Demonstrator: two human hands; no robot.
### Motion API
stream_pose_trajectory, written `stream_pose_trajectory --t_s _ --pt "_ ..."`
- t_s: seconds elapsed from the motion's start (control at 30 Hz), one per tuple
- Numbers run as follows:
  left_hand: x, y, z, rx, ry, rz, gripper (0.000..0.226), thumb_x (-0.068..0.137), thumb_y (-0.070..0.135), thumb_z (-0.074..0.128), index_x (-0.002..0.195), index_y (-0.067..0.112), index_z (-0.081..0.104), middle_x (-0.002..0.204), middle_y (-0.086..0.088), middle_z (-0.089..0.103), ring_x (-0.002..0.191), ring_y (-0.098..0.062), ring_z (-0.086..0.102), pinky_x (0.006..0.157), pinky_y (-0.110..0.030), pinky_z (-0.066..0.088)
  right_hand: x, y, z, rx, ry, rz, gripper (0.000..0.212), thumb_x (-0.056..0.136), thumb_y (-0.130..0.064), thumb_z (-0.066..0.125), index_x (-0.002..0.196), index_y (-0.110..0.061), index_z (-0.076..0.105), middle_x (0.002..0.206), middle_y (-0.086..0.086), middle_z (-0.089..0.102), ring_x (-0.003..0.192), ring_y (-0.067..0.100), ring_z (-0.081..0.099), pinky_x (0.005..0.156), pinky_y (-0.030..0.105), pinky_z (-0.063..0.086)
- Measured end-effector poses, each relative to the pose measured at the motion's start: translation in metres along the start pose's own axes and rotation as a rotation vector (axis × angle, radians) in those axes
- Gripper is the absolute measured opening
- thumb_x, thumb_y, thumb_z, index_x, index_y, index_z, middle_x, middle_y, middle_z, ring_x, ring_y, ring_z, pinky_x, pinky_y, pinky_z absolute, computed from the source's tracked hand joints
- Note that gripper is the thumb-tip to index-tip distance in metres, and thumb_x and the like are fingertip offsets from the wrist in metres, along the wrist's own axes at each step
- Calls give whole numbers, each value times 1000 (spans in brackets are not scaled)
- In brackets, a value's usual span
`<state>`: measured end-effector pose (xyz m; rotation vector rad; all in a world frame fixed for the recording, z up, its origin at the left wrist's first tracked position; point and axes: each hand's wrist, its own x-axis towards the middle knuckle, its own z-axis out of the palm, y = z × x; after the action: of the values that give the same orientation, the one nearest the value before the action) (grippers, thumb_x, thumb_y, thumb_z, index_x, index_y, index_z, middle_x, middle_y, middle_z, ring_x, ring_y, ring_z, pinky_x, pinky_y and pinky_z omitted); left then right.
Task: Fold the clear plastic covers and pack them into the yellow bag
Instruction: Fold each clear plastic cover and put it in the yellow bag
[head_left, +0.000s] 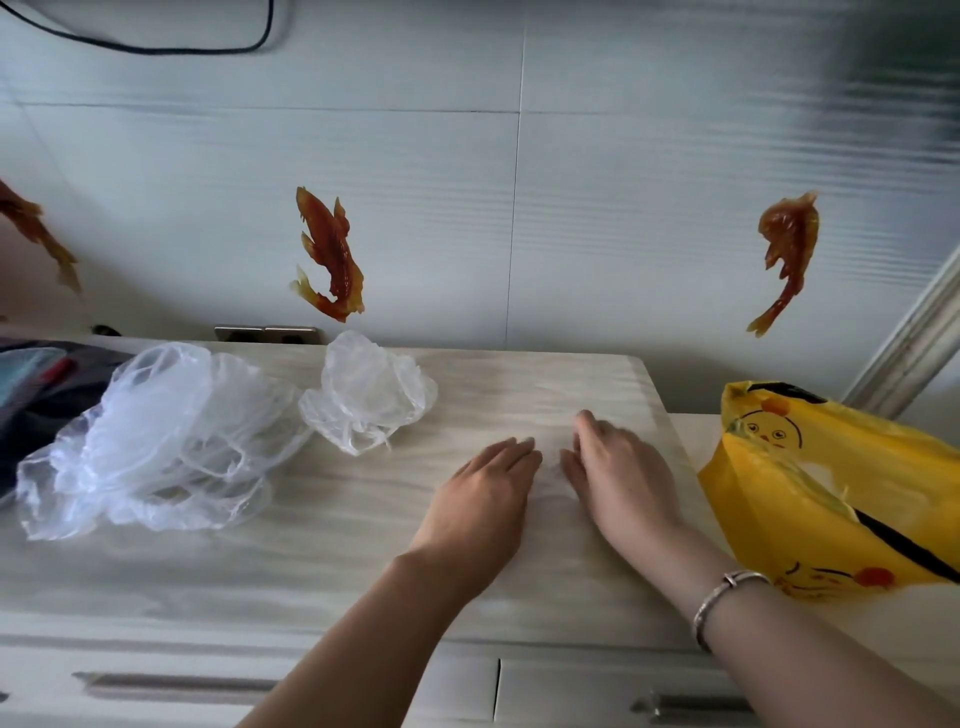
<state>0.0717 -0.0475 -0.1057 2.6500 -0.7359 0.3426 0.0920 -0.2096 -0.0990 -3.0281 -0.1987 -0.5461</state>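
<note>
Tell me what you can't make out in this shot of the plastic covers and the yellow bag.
All in the head view:
- Cover being folded: faint and clear, mostly hidden under the left hand and right hand.
- Yellow bag: inside hidden by its own walls; right part cut off by the edge.
- Loose covers pile: layers overlap, count unclear.
- Dark items behind the pile: blurred, cut off left.

Clear plastic covers (156, 436), yellow bag (831, 499) with black-and-orange chick print, pale wood-grain cabinet top (363, 545), orange-red fish stickers (330, 257)

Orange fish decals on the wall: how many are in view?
3. One orange fish decal hangs above the crumpled clear plastic covers, one above the yellow bag, one cut by the left edge.
</note>
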Motion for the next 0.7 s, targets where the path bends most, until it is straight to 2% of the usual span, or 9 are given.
stream_pose_trajectory --t_s 0.07,0.1,0.17,0.27,0.37,0.43,0.5,0.7 --pt "-4 -6 3 26 -144 -107 46 103 24 30 149 18 28 159 3 19 148 -15 11 119 -27 7 -2 -2 0 -44 189 -111 16 81 -18 65 95 -14 58 91 4 60 87 29 58 69 37 45" --pt "-5 -8 3 49 -189 -139 49 104 29 25 152 21 20 160 6 10 148 -14 1 119 -28 1 -3 -4 -1 -5 244 -187 16 81 -13 61 96 -13 62 96 4 61 93 28 58 76 38 48" --pt "-6 -10 2 74 -234 -166 51 104 33 20 153 25 12 161 9 3 148 -13 -7 119 -31 -3 -5 -10 -1 117 248 -310 30 83 -9 46 104 -12 67 111 5 65 108 26 59 95 39 48" --pt "-7 -8 -1 76 -277 -187 52 103 36 18 153 29 6 160 12 -1 147 -13 -10 120 -36 -4 -13 -16 9 185 60 -306 47 89 -19 32 123 -9 63 134 9 58 130 22 50 110 38 37" --pt "-6 -8 -3 97 -310 -225 54 103 43 17 153 29 2 160 12 -5 147 -13 -14 120 -38 -5 -18 -13 11 219 -238 -198 74 90 -49 3 149 -14 30 159 6 21 148 16 13 119 30 9" --pt "-7 -10 -5 109 -342 -274 60 101 49 16 153 27 -2 160 12 -10 146 -14 -16 120 -41 -6 -18 -8 9 196 -358 -158 65 97 -55 8 154 -24 11 162 0 1 148 12 -5 119 29 0" --pt "-9 -13 -6 116 -366 -318 67 97 58 17 153 27 -5 159 12 -13 146 -15 -18 119 -44 -7 -18 -6 6 178 -418 -122 61 99 -54 17 153 -32 0 161 -3 -9 147 11 -13 120 32 -3" --pt "-13 -16 -13 87 -397 -388 81 89 71 19 152 27 -7 159 11 -16 144 -19 -23 116 -44 -12 -19 -5 4 117 -496 -102 63 96 -62 15 150 -40 -10 159 -6 -20 145 11 -22 119 36 -7"
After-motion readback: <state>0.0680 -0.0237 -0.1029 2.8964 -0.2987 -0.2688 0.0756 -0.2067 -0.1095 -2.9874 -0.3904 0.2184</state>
